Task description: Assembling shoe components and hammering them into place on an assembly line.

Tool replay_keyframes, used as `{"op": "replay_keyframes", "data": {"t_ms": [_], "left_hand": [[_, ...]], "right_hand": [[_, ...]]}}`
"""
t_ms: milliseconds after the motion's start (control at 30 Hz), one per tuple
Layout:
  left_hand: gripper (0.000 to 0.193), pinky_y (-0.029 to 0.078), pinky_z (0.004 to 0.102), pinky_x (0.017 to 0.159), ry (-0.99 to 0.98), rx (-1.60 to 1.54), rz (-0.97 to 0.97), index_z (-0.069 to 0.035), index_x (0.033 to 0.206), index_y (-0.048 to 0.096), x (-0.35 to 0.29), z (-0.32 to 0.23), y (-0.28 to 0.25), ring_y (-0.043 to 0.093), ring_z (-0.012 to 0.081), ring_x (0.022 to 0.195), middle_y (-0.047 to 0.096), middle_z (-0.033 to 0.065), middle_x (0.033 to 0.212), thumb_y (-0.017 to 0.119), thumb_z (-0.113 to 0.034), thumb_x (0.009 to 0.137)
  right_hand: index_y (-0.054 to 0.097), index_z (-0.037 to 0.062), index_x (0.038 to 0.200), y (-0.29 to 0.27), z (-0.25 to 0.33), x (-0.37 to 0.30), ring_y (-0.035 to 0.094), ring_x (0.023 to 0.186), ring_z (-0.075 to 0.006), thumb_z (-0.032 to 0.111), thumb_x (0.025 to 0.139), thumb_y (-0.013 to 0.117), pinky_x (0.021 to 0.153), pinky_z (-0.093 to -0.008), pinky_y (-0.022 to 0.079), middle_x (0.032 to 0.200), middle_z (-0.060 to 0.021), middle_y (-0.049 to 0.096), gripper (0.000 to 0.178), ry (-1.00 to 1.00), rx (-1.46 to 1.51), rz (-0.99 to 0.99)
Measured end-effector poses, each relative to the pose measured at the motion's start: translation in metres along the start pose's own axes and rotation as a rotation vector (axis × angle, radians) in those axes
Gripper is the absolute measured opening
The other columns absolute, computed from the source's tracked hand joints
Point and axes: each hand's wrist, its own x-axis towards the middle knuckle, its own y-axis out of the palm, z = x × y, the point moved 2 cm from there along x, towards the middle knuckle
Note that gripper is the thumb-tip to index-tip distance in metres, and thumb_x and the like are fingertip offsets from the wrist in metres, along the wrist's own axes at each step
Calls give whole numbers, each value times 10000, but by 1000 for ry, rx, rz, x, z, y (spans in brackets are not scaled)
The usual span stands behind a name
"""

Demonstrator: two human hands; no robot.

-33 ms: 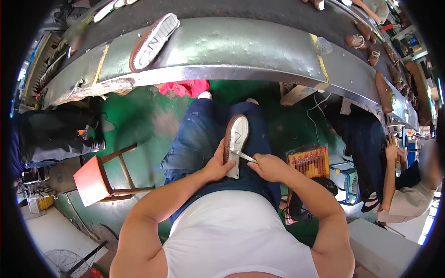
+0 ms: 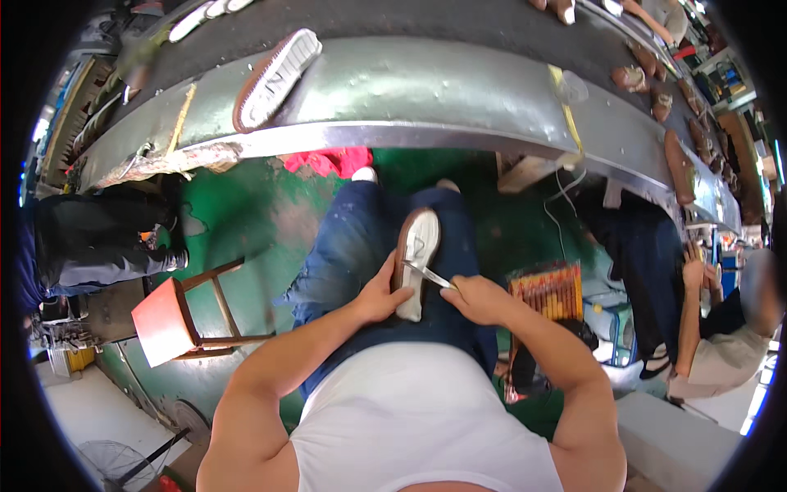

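A brown shoe (image 2: 416, 238) lies sole up across my thighs, its whitish underside facing me and a brown edge showing on its left. My left hand (image 2: 380, 293) grips it from the left side, with the thumb over the pale underside near the end closest to me. In my right hand (image 2: 475, 297) is a slim silvery blade-like tool (image 2: 429, 275); its exact kind is unclear. The tool slants to the upper left and its tip meets the middle of the shoe's underside. My right fingers are closed around its near end.
Ahead runs a metal-edged bench (image 2: 426, 90) carrying another upturned shoe (image 2: 277, 80), a clear cup (image 2: 573, 86) and several brown shoes (image 2: 679, 168). A red-topped stool (image 2: 166, 321) stands left, a beaded seat pad (image 2: 548, 290) right. Other people (image 2: 721, 348) are on both sides.
The view has shifted slightly. The tool in my right hand has changed its angle a little over the shoe's underside; my left hand keeps its hold.
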Motion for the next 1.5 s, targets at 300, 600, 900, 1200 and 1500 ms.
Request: {"op": "replay_keyframes", "data": {"t_ms": [300, 600, 900, 1200, 1500], "left_hand": [[712, 423, 335, 1047, 175, -557, -44, 5, 1509, 319, -13, -185, -109, 521, 212, 1261, 508, 147, 1418, 628, -128, 882], [411, 567, 377, 788, 283, 477, -456, -88, 1330, 554, 255, -364, -205, 694, 270, 900, 686, 127, 1085, 532, -118, 920], [236, 537, 470, 827, 612, 1374, -364, -70, 1054, 663, 363, -357, -175, 657, 438, 901, 696, 198, 972, 520, -219, 939], [674, 466, 407, 963, 244, 557, -1004, 79, 1245, 578, 477, -349, -327, 642, 352, 1098, 667, 257, 1148, 594, -487, 880], [542, 604, 348, 647, 162, 78, -797, 37, 1268, 561, 541, -359, -345, 655, 231, 950, 617, 138, 1206, 649, -371, 923]], "right_hand": [[576, -32, 947, 11, -44, 4, 661, 689, -165, 342, 1041, 407, 641, -314, 522, 807, -92, 665, 421, 158, 725, -192], [584, -24, 1027, 9, -66, 18, 662, 685, -157, 316, 1052, 394, 644, -298, 528, 834, -95, 669, 390, 173, 925, -80], [579, -11, 1059, -11, -91, 28, 676, 723, -155, 327, 1061, 398, 591, -275, 498, 871, -90, 683, 383, 227, 1093, -12], [584, 4, 1077, -47, -95, 60, 692, 748, -152, 386, 1058, 371, 519, -251, 470, 897, -89, 696, 437, 204, 1095, 28], [592, -9, 1068, -67, -91, 72, 697, 737, -149, 345, 1065, 372, 566, -251, 506, 899, -86, 696, 417, 269, 1256, 102]]}}
